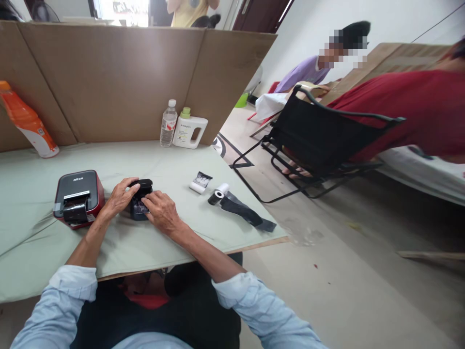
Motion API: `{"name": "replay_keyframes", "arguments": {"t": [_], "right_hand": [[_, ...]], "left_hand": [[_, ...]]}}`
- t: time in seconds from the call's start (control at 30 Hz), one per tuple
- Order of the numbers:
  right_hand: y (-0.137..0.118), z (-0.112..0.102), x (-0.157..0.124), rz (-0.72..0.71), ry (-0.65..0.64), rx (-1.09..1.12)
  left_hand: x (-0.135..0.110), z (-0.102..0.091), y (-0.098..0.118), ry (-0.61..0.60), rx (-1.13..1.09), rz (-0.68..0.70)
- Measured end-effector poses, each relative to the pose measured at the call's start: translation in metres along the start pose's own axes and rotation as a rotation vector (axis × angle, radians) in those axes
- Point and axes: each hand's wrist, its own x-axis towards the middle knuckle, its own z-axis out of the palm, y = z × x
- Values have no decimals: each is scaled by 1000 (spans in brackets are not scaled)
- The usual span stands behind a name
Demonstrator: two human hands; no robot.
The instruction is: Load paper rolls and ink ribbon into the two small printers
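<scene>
A small black device [142, 188] rests on the pale green table cover [145, 160], and both my hands are on it. My left hand [119, 198] grips its left side with curled fingers. My right hand [162, 211] presses its front right with fingers bent down over it. A red and black label printer [78, 198] stands just left of my left hand. To the right of my hands lie a small white roll with a torn black wrapper [200, 182] and a second white roll [219, 193] with a dark strip [245, 215] trailing from it.
A cardboard screen [119, 82] walls the table's back. Against it stand an orange bottle [27, 121], a clear water bottle [168, 124] and a white jug [189, 129]. A black folding chair [319, 140] stands right of the table, with other people beyond it.
</scene>
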Motion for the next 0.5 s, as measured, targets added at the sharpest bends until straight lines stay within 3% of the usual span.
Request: {"name": "replay_keyframes", "arguments": {"t": [0.2, 0.5], "right_hand": [[-8, 9, -22, 30, 66, 34], [-9, 9, -33, 33, 128, 117]], "left_hand": [[-11, -3, -6, -65, -35, 40], [-15, -10, -16, -130, 15, 174]]}}
